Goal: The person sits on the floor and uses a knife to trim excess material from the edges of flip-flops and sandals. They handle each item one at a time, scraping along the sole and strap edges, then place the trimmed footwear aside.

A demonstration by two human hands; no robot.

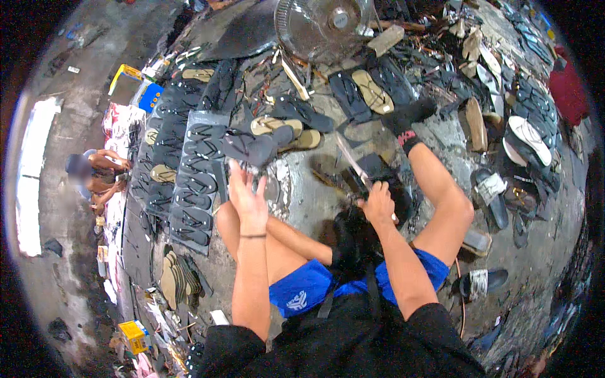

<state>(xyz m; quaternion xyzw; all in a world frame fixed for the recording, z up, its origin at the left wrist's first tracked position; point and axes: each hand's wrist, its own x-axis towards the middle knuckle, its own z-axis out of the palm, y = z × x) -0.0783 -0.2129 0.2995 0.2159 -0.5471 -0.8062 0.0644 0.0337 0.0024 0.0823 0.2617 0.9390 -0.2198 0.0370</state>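
My left hand (249,200) is raised over my bent leg, its fingers stretched out and apart. Just beyond the fingertips is a dark grey flip-flop (252,146); whether they touch it I cannot tell. In my right hand (380,205), the fingers are wrapped round the handle of a knife, whose long, pale blade (353,160) points forward and to the left. Past the grey flip-flop lie a tan flip-flop (272,126) and a black one (307,115). A dark block-like piece (376,165) sits beside the blade.
Rows of black flip-flops (194,183) cover the ground at left. A fan (324,28) stands ahead among dark scraps. More sandals, including a white one (529,140), lie at right. Another person (101,176) sits at far left by a yellow-and-blue box (129,86).
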